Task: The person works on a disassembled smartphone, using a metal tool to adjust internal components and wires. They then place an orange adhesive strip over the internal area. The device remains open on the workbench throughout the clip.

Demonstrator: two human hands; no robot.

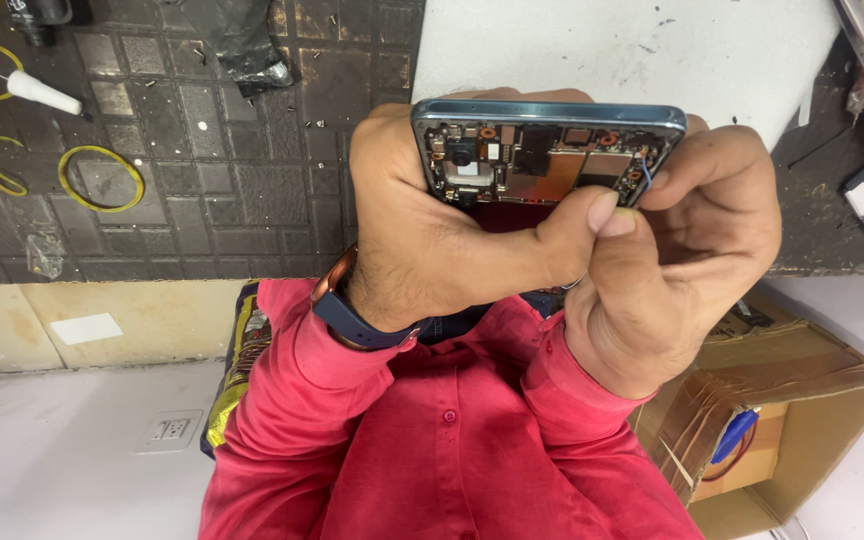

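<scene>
My left hand (432,250) wraps the blue-framed opened smartphone with exposed circuit board (542,155), held above the dark gridded mat (202,180); my right hand (682,250) pinches a thin blue wire (635,180) at its corner, so I'd pull gently, keeping the frame steady

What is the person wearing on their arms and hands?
Both arms wear long red sleeves of a buttoned shirt, with a small button at the cuff. The left hand has a watch on its wrist, with a dark blue strap and a copper-coloured case. The right hand is bare: no glove, ring or watch shows.
</scene>
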